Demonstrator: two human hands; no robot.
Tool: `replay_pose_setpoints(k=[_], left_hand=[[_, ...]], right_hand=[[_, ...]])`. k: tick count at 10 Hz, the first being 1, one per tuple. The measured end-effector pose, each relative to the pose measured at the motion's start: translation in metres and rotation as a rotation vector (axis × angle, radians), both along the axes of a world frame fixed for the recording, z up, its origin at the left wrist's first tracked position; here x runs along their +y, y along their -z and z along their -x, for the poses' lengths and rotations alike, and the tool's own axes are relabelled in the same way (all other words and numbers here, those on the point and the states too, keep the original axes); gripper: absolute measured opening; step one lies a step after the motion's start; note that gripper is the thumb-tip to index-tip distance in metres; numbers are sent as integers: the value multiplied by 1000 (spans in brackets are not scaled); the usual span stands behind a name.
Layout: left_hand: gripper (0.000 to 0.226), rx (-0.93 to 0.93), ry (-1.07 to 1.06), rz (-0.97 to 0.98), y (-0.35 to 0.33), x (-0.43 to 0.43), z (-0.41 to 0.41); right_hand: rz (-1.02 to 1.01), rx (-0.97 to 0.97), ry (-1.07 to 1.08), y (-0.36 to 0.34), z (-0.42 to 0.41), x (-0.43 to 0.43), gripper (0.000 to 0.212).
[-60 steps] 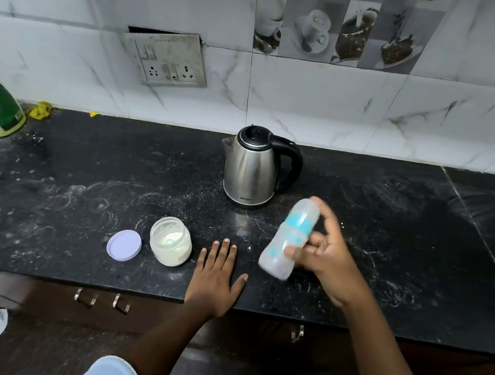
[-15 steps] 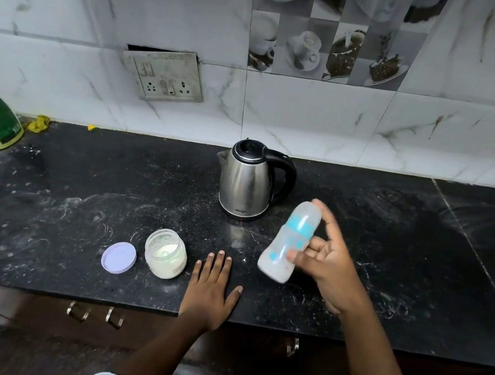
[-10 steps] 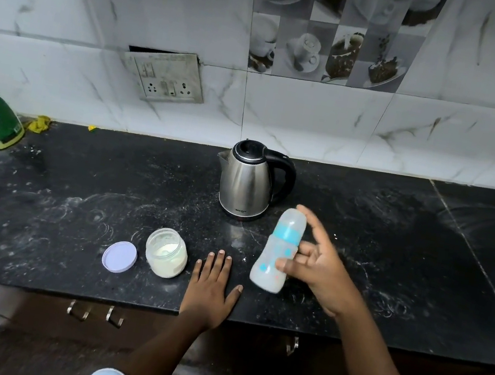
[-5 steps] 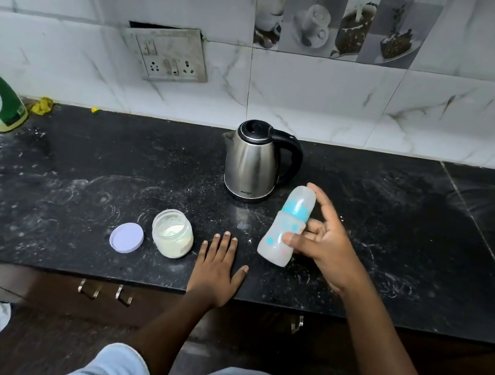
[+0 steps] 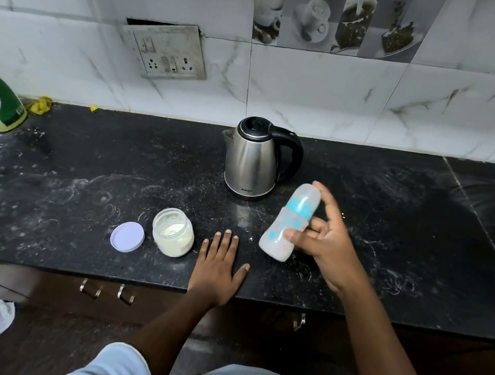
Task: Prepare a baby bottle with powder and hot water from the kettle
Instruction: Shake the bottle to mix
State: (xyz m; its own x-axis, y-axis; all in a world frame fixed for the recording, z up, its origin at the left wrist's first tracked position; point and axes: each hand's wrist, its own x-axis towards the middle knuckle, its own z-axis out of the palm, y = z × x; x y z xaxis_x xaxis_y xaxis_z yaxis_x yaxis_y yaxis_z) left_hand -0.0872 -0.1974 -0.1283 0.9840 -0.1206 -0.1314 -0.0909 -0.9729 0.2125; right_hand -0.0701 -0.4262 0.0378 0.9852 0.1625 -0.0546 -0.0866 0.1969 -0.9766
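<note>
The right hand (image 5: 326,248) holds the capped baby bottle (image 5: 291,222) tilted above the black counter (image 5: 79,165), thumb on its lower body and fingers (image 5: 330,206) curled loosely behind it, forefinger reaching to the cap. The bottle sits at four o'clock from the steel kettle (image 5: 255,159). The left hand (image 5: 217,272) lies flat, fingers together, thumb out. At its ten o'clock stands the open powder jar (image 5: 171,236), its lilac lid (image 5: 127,236) just beside it at nine o'clock.

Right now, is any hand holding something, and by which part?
The right hand holds the tilted baby bottle by its lower body. The left hand lies flat, holding nothing.
</note>
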Motion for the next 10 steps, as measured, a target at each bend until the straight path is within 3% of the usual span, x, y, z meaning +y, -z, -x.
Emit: replay_pose_setpoints(k=[1,2,3,5,6,7,8,10], left_hand=[[79,2,1,1,0,0,0],[79,4,4,-8,1,0,0],[79,1,2,-2,1,0,0],[80,-1,4,-8,1,0,-1],[80,1,6,-2,2,0,0],[80,0,9,-8,2,1,0],[80,4,7,1,2,1,-1],[80,-4,2,-3,2,0,-1]], right_hand=[[-60,13,154,4,-2,0,97],[3,8,-16,6,0,2,100],[-44,15,126,7,-2,2,97],[-9,8,0,11,-2,2,100],[-69,18,176,13,-5,2,97],[-22,11,-15,14,-2,3,100],[-89,20,145,13,-3,4,99],[-27,30,-29,16,-2,2,99]])
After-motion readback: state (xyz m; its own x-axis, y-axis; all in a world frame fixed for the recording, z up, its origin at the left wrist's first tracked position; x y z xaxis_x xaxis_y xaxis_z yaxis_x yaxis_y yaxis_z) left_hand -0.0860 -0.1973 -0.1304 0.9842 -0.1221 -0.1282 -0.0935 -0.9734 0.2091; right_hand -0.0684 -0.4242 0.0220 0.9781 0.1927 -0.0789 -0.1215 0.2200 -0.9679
